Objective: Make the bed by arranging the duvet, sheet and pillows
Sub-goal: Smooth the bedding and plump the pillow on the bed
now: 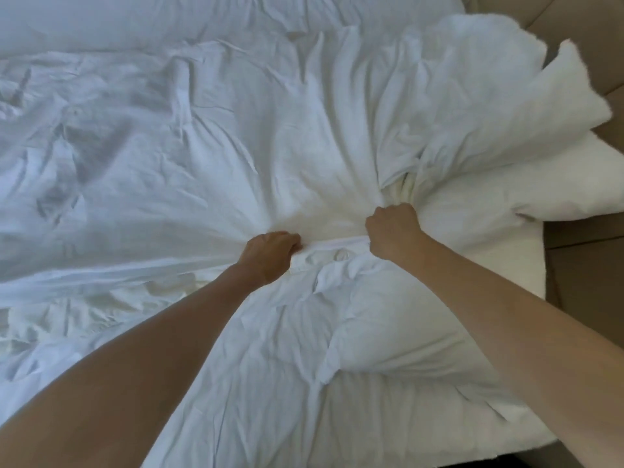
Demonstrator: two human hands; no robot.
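Two bare hands were clenched into the white bedding near the middle of the frame. The left hand [271,253] was fisted on a gathered fold of the duvet [152,136], and creases fanned away from it toward the left edge and the upper centre. The right hand [391,228] sat a little higher and to the right, closed tight on another bunch of the same cloth, with a short taut band of fabric stretched between the two fists. Both forearms reached in from the bottom corners of the frame.

At the right of the frame two white pillows [526,130] lay against the tan padded headboard [587,265]; the upper one stood tilted with a corner pointing up, the lower one lay flatter beneath it, and the bunched cloth touched both. Another white pillow [398,339] lay in the lower centre, between the forearms. Along the top left ran a smoother strip of white cloth; whether it was sheet or duvet I could not tell.
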